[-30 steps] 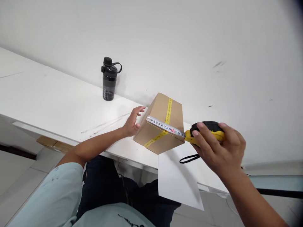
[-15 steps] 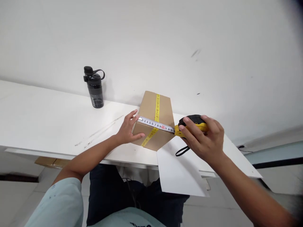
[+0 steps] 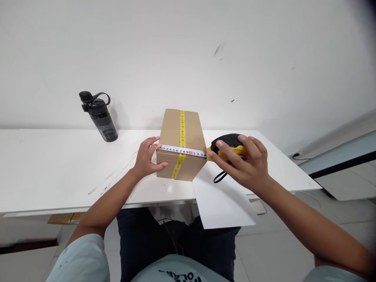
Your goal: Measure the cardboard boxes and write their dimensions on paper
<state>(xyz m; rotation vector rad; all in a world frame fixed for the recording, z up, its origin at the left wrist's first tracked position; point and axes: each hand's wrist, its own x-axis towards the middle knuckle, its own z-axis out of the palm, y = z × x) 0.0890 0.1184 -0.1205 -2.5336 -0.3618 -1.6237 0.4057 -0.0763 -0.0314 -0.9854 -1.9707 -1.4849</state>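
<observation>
A brown cardboard box [image 3: 192,127] with a yellow printed tape strip [image 3: 182,127] stands on the white table. The metal blade [image 3: 176,149] of a tape measure lies across the box's top, along its near edge, digits facing up. My left hand [image 3: 146,157] is at the box's left side. Its fingertips hold the blade's end at the corner, and its thumb rests against the box's front face. At the right edge, my right hand [image 3: 249,162] grips the black and yellow tape measure case [image 3: 227,143], with a black wrist strap [image 3: 219,177] hanging below it.
A dark water bottle [image 3: 102,119] stands at the back left, near the wall. A white sheet of paper [image 3: 223,207] lies partly under the box and sticks out past the front edge of the table [image 3: 58,168]. A black cable [image 3: 298,156] shows at the right.
The camera view has turned and levelled, so the table looks straighter. Both hands keep their hold, and the blade still spans the box's top, now closer along its near edge.
</observation>
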